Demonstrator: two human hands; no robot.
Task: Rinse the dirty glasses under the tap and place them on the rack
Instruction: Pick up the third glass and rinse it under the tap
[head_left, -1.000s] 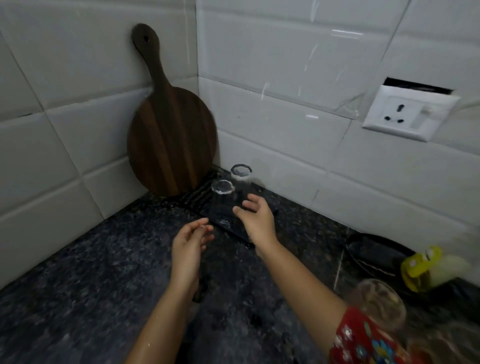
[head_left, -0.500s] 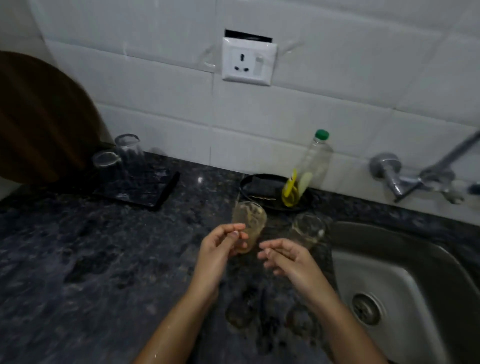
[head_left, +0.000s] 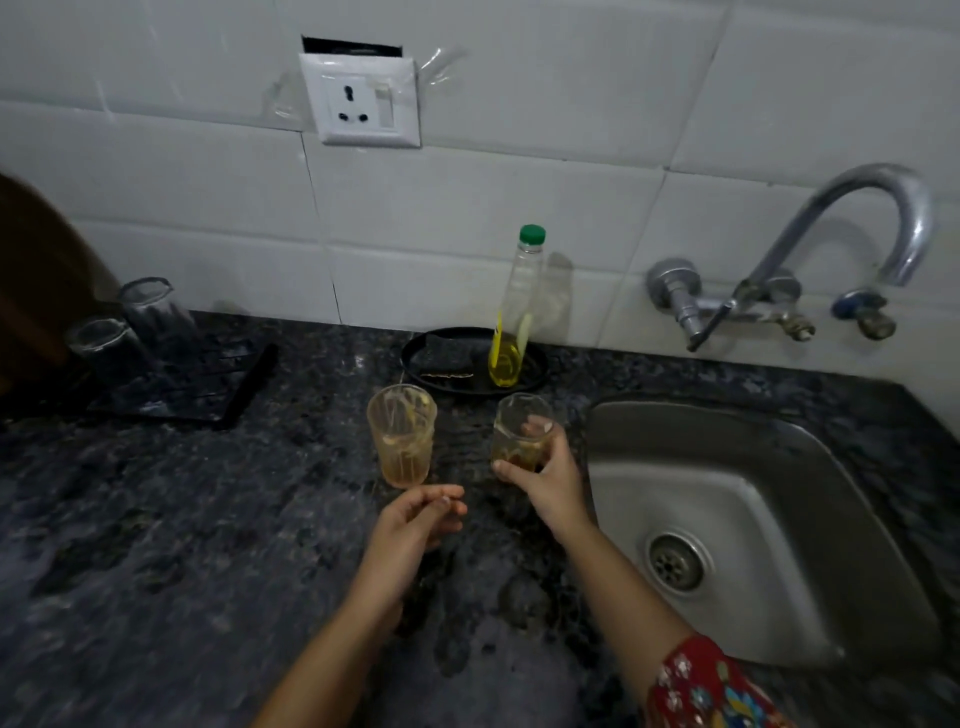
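Note:
Two dirty glasses with orange residue stand on the dark counter. My right hand (head_left: 550, 478) grips the right dirty glass (head_left: 521, 423) around its lower half, just left of the sink. The left dirty glass (head_left: 401, 434) stands free. My left hand (head_left: 415, 525) hovers just in front of it, fingers loosely curled and holding nothing. Two clean glasses (head_left: 150, 312) sit upside down on the black rack (head_left: 228, 384) at the far left. The curved metal tap (head_left: 878, 223) juts from the wall above the sink (head_left: 779, 519).
A black tray (head_left: 431, 353) by the wall holds a green-capped bottle of yellow liquid (head_left: 511, 322) and a dark sponge. A wooden board (head_left: 36, 280) leans at the far left. A white wall socket (head_left: 363, 98) is above the counter.
The view swung right from the rack to the sink. My right hand left the clean glasses on the rack and took hold of the right dirty glass. My left hand came near the other.

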